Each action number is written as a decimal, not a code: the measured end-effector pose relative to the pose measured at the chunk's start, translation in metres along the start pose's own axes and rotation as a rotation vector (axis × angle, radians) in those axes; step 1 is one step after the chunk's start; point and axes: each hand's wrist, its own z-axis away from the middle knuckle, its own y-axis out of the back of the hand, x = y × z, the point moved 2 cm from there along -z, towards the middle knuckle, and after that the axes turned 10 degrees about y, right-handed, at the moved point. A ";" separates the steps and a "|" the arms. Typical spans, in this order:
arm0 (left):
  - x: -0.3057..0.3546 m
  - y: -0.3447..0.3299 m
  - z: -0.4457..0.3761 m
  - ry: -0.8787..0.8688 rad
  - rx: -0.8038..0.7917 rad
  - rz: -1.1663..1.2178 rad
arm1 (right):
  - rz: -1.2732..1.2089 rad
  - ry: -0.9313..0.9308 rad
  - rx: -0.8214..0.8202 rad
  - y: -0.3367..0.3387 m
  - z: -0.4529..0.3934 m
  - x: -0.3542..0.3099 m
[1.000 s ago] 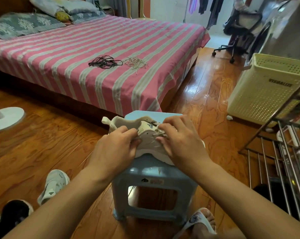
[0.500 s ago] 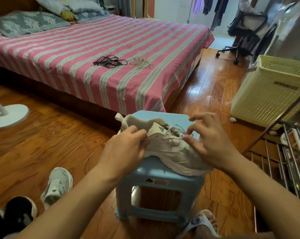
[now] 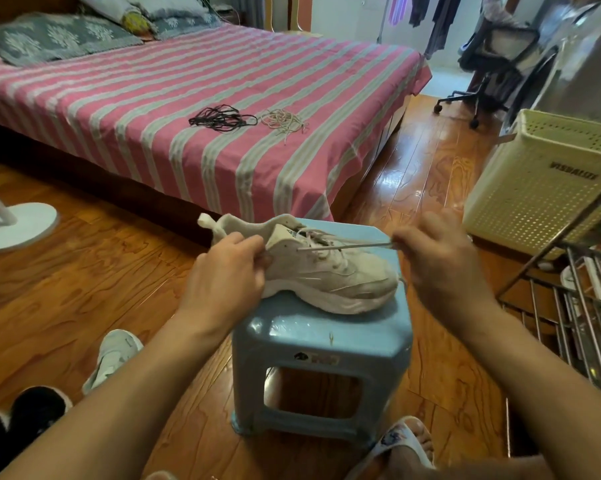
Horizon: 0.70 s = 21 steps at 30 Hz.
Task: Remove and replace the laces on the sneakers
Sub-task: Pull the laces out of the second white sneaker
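Since a moment ago, the right hand [image 3: 441, 258] has drawn a thin pale lace [image 3: 344, 247] taut sideways, apparently pinching its end. Left hand [image 3: 228, 278] grips the white chunky sneaker [image 3: 326, 275] at its heel on the light-blue plastic stool [image 3: 321, 344].

A pink-striped bed [image 3: 195, 109] stands on glossy wooden floor [image 3: 67, 271], an office chair [image 3: 493, 64] beyond it.

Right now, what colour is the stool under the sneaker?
Light blue; the stool shows best in the head view.

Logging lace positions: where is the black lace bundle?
Head view, upper centre: the black lace bundle lies on the striped bed, just left of the beige lace bundle.
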 end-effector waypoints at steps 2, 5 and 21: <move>0.001 0.002 0.003 -0.014 -0.012 0.017 | 0.048 -0.123 -0.037 0.003 0.004 0.018; 0.017 -0.001 0.018 -0.072 -0.022 0.037 | -0.037 -0.088 -0.110 -0.011 -0.003 -0.016; 0.030 -0.004 0.023 -0.020 -0.009 0.038 | -0.093 0.044 -0.072 -0.033 -0.003 -0.064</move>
